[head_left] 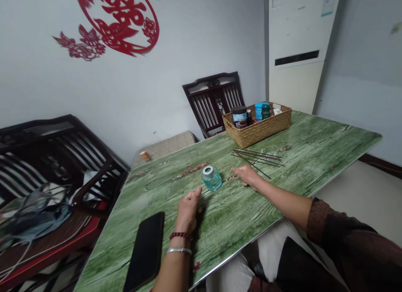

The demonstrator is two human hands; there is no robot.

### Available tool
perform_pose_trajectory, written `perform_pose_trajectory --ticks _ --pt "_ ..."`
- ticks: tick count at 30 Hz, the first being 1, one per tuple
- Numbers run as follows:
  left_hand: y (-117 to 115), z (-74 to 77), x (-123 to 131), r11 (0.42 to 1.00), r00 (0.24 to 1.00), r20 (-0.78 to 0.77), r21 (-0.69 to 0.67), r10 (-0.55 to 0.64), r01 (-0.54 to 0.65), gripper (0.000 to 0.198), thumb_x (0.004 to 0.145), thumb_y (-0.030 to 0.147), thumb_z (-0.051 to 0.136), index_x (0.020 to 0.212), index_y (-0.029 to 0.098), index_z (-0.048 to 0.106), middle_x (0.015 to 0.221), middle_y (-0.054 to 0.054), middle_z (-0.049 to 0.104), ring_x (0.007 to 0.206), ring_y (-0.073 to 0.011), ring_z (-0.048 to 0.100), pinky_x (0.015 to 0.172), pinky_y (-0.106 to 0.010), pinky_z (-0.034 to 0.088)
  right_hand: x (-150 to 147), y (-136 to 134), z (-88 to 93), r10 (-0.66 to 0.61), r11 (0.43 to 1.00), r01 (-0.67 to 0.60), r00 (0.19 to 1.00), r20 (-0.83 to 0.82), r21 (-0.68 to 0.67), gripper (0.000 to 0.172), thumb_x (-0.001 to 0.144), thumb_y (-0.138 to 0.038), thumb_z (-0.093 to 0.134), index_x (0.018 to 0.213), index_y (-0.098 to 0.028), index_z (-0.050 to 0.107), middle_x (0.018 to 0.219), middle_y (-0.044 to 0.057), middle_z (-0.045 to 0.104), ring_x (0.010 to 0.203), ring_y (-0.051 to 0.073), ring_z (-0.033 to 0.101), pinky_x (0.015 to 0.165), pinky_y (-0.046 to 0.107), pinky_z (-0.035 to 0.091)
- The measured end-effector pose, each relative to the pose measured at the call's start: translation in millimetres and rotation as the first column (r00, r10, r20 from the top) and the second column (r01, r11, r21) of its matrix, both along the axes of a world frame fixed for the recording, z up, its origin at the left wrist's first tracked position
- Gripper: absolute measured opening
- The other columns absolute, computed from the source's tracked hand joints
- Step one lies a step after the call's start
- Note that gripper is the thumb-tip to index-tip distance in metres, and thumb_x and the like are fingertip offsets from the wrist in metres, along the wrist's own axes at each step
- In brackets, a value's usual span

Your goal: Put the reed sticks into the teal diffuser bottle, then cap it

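Note:
A small teal glass bottle (212, 180) with a silver collar and a dark opening stands upright on the green table (232, 216). Just left of it and nearer to me, my left hand (188, 206) rests on the table in a loose fist, thumb on top. Nothing shows in its curled fingers. To the bottle's right lies my right hand (245, 175), also closed, its thumb pointing towards the bottle and nothing visible in its grip. Neither hand touches the bottle. Several thin dark sticks (259, 156) lie loosely crossed beyond my right hand.
A wicker basket (260, 131) holding a dark jar (239, 117) and other containers stands at the back. A black phone (146, 246) lies left of my left forearm. Dark wooden chairs (216, 101) stand behind and to the left, one with bags (37, 212) on it.

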State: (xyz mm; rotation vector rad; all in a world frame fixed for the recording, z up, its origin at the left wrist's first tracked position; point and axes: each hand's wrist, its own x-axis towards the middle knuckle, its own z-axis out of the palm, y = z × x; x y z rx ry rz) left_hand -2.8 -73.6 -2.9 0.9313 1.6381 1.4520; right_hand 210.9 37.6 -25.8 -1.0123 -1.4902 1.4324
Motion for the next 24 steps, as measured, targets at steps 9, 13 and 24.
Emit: perform_pose_trajectory --ticks 9,13,24 --pt "3 -2.4 0 1.0 0.998 -0.048 0.003 0.028 -0.028 0.057 0.064 0.064 0.071 0.055 0.023 0.032 0.05 0.01 0.024 0.043 -0.0065 0.024 0.038 -0.02 0.026 1 6 -1.7 -0.001 0.988 -0.021 0.99 0.141 0.154 0.063 0.073 -0.072 0.058 0.048 -0.024 0.027 0.046 -0.007 0.017 0.045 0.007 0.021 0.042 0.021 0.016" --pt "0 -1.0 3 1.0 0.999 -0.05 -0.001 0.012 -0.012 0.06 0.062 0.064 0.074 0.055 0.023 0.032 0.049 0.01 0.024 0.043 -0.0064 0.026 0.038 -0.02 0.026 0 2 -0.3 -0.018 0.979 -0.013 0.988 0.152 0.204 0.062 0.074 -0.07 0.056 0.046 -0.023 0.028 0.045 -0.007 0.02 0.045 0.007 0.022 0.045 0.023 0.014" --pt "31 48.3 -18 0.954 0.999 0.033 0.295 0.034 -0.043 0.052 0.066 0.055 0.077 0.101 0.023 0.055 0.1 -0.002 0.062 0.086 -0.0132 0.064 0.074 -0.026 0.052 -21 14 32.0 0.012 0.981 -0.056 0.974 0.227 0.187 0.052 0.057 -0.044 0.085 0.096 -0.017 0.061 0.08 -0.001 0.064 0.071 0.013 0.059 0.064 0.024 0.044"
